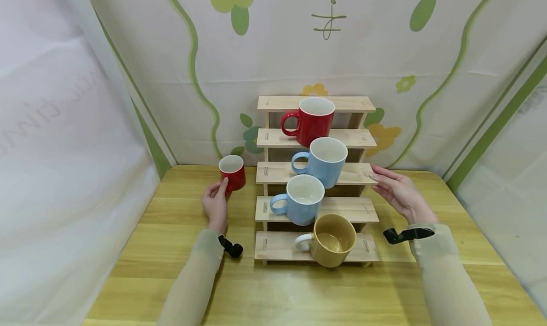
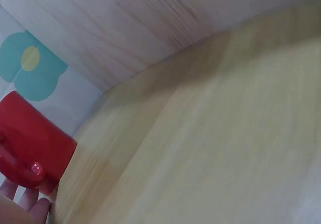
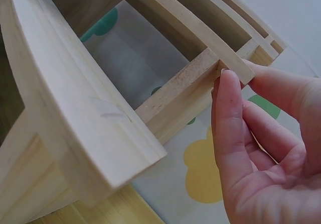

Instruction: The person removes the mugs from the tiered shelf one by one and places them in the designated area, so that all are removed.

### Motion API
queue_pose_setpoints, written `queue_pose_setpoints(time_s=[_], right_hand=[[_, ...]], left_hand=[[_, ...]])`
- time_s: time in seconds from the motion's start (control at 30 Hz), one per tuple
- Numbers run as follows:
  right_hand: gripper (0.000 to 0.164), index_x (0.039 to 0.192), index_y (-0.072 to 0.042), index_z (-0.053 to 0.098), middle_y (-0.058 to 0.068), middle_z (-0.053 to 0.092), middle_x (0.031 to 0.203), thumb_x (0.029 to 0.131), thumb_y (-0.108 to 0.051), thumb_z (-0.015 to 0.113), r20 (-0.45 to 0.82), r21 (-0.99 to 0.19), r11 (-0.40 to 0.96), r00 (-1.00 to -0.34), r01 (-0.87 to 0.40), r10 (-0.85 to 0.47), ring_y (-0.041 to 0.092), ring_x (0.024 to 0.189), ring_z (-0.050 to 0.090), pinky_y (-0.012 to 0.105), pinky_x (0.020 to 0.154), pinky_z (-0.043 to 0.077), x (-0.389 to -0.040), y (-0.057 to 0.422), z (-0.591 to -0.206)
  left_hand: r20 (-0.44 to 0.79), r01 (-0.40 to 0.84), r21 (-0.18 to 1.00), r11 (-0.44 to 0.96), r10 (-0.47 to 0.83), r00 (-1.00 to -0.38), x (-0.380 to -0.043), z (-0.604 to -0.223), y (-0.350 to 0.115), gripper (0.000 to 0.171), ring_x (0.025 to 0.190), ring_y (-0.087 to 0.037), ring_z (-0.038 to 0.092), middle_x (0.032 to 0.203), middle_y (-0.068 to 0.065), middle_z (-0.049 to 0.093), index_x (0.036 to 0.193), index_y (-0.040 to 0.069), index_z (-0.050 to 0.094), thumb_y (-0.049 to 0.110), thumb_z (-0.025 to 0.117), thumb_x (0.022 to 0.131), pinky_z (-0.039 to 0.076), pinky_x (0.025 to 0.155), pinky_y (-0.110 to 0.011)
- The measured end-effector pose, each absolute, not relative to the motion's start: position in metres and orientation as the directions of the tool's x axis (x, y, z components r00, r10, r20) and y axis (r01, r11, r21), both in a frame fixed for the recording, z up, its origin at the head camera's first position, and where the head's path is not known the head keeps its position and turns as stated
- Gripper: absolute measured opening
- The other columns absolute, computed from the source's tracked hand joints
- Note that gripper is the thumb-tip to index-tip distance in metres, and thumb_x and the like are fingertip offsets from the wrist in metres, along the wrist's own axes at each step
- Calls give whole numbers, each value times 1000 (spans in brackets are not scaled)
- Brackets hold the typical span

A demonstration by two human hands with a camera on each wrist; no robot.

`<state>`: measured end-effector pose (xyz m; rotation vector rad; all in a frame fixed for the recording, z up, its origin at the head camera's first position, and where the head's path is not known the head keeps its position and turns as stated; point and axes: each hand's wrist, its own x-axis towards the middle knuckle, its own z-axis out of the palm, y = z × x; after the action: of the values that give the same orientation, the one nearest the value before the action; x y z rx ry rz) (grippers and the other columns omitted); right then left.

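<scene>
My left hand (image 1: pixel 215 206) holds a small red mug (image 1: pixel 233 174) with a white inside, left of a stepped wooden stand (image 1: pixel 279 173). In the left wrist view its fingers (image 2: pixel 27 200) are at the mug's handle (image 2: pixel 20 170); I cannot tell whether the mug touches the table. My right hand (image 1: pixel 397 195) pinches the right end of the stand's middle step, the thumb against the board in the right wrist view. On the steps stand a larger red mug (image 1: pixel 316 126), two light blue mugs (image 1: pixel 326 164) and, lowest, a mustard mug (image 1: pixel 331 245) with a white handle.
The stand sits on a wood-grain table (image 1: pixel 295 295). A white cloth backdrop (image 1: pixel 282 55) with flowers and green lines rises behind it, and white cloth walls flank both sides. Each wrist wears a black strap (image 1: pixel 410 234).
</scene>
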<state>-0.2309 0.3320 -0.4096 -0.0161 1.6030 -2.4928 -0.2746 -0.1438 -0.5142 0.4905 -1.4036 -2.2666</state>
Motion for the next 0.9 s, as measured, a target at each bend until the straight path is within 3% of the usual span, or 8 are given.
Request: queue_pose_setpoints(time_s=[0.13,0.27,0.6,0.9], right_hand=[[28,119,-13,76,-2,69,119,101,2,60,-87,-905,-401,-984,143,-154,11,89,70,23,82,58,-231,332,-410],[29,119,-13,76,-3,68,120,101,3,60,-91,-903,-405,-984,146,-151,10,88,69,23,81,58,-230,332,-410],[28,119,-13,76,0,71,116,101,3,61,-76,-903,-407,-984,135,-158,11,89,70,22,80,58,-232,332,-410],[28,119,-12,76,0,70,118,101,3,60,-75,-901,-411,-985,135,-158,11,88,70,22,81,58,-231,332,-411]], left_hand=[[-55,144,941,-305,-561,-826,-274,-508,-152,46,110,-23,64,115,-10,67,112,9,64,38,85,84,54,98,-38],[12,156,967,-202,-574,-819,-274,-489,-161,55,115,-17,61,122,-6,67,122,9,65,45,83,85,48,101,-32],[206,316,941,-116,-546,-812,-277,-418,-168,54,121,-17,59,126,-4,68,129,8,66,43,78,90,44,106,-32],[349,450,865,-223,-377,-858,-275,-359,-153,48,123,-26,61,133,-15,63,132,5,65,30,78,93,48,105,-32]])
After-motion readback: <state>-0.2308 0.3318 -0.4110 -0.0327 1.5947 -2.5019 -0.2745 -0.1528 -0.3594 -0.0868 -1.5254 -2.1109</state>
